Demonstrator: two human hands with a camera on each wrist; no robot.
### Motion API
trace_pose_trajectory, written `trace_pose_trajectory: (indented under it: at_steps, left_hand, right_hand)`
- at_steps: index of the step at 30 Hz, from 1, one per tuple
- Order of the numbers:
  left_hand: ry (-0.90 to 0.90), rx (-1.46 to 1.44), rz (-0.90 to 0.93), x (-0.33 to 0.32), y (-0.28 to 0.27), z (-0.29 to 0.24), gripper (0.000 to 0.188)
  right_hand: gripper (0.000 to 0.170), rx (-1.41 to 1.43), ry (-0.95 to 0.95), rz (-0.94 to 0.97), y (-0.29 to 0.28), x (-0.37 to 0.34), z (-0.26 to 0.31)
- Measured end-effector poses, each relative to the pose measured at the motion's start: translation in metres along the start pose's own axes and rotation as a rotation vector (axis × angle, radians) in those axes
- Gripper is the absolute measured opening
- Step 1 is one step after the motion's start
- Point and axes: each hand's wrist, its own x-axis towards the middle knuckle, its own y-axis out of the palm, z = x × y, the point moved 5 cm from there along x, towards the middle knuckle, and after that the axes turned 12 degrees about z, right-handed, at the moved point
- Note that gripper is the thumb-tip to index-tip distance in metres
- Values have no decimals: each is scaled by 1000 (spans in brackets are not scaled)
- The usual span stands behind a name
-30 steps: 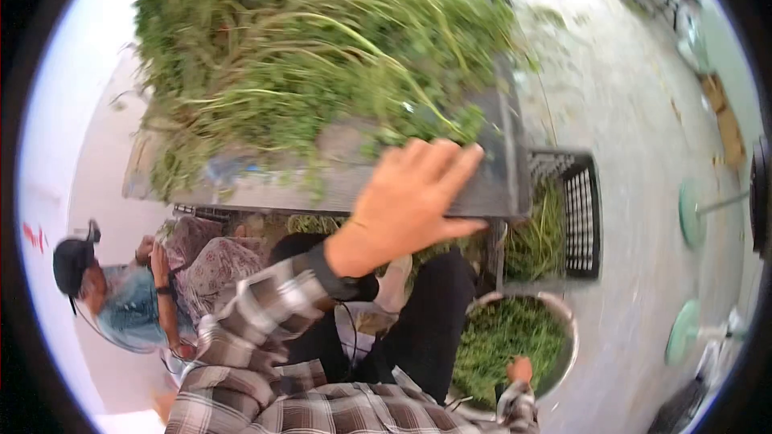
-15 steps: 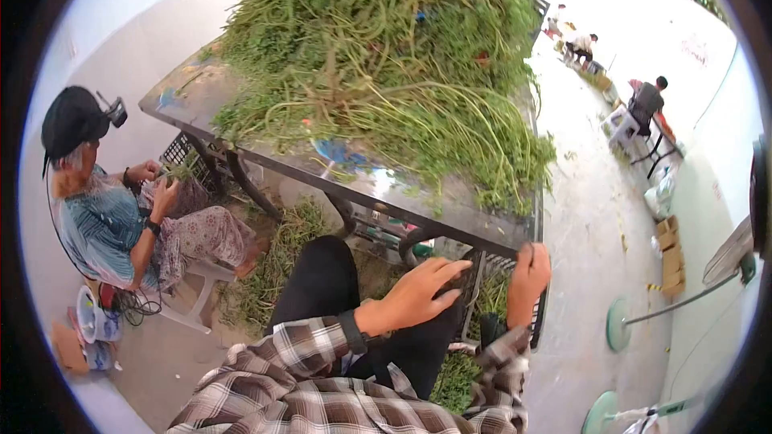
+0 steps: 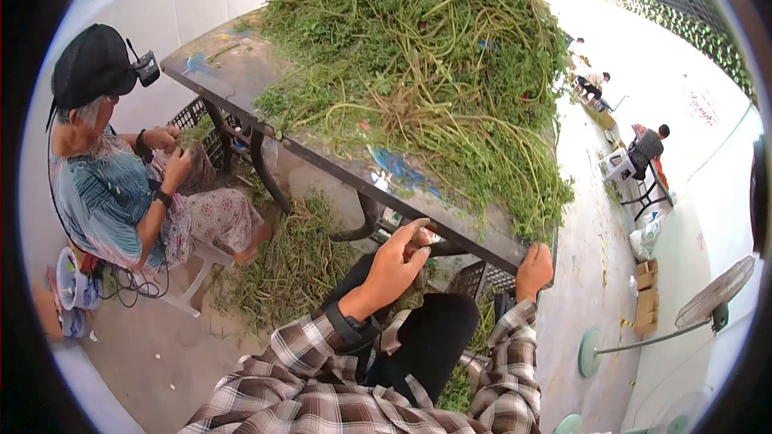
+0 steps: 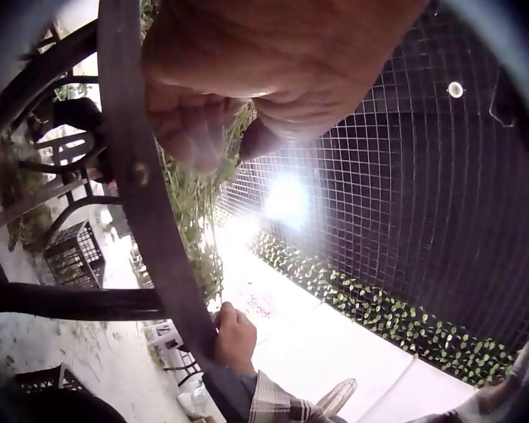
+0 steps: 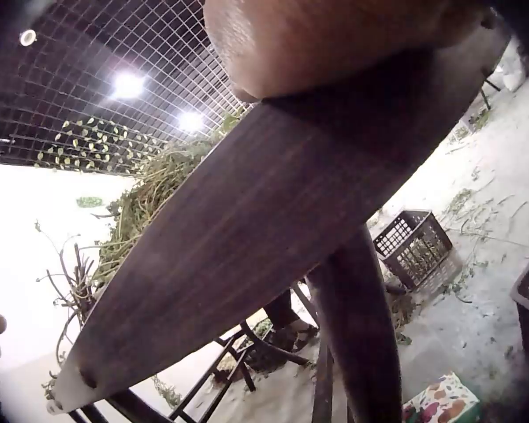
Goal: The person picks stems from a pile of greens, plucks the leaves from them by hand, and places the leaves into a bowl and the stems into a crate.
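Observation:
A large heap of leafy green stalks (image 3: 434, 56) covers most of the dark table (image 3: 241, 88). My left hand (image 3: 388, 272) hovers beside the near edge in the head view, fingers loosely bent and holding nothing. It fills the top of the left wrist view, with the table rim (image 4: 150, 211) alongside. At the near right corner my right hand (image 3: 533, 272) grips the table edge, fingers bent over it. From the right wrist, the hand (image 5: 335, 44) lies against the top of that rim.
A seated person (image 3: 112, 169) on the left handles some greens. Stalks lie piled on the floor (image 3: 289, 265) under the table. Black crates (image 3: 482, 277) stand below the right corner, with more greens (image 3: 457, 390) near my right knee. Fans (image 3: 716, 293) stand at the right.
My right hand has risen from the tub of greens to the table corner. The left hand has drawn back from above the tabletop to its near edge. The head view has tilted up.

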Motion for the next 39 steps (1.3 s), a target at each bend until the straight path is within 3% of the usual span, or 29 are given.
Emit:
trace_pose_trajectory:
  at_steps: [7,11,15,17,21,27,31,33,37,39]
  left_hand:
    - [-8,52,-121,9,-37,-6,44]
    - [49,105,-280,15,-77,-8,40]
    - [118,486,-453,35,-131,-39,30]
    - [155,569,-432,51,-145,-49,30]
    - [44,731,-417,91,-162,-45,32]
    - [178,1153,-410,127,-155,-32,32]
    - [87,1156,-372,128,-160,-27,23]
    - [-113,1213,-197,135,-160,-26,22]
    - [-163,1235,-114,148,-164,-27,16]
    - [-178,972,28,156,-163,-26,13]
  right_hand:
    - [24,16,22,-4,0,-2,2]
    - [24,5,7,-20,0,-3,0]
    - [24,15,-18,-4,-1,-1,4]
    - [23,10,33,28,-2,-5,3]
    - [24,28,26,2,-3,0,3]
    - [26,61,-4,-16,-3,-2,4]
    - [27,79,-11,-12,-2,-1,11]
    - [27,81,-5,-20,-4,-2,9]
    - [28,54,60,14,-1,-1,3]
    - [25,224,112,46,-6,0,12]
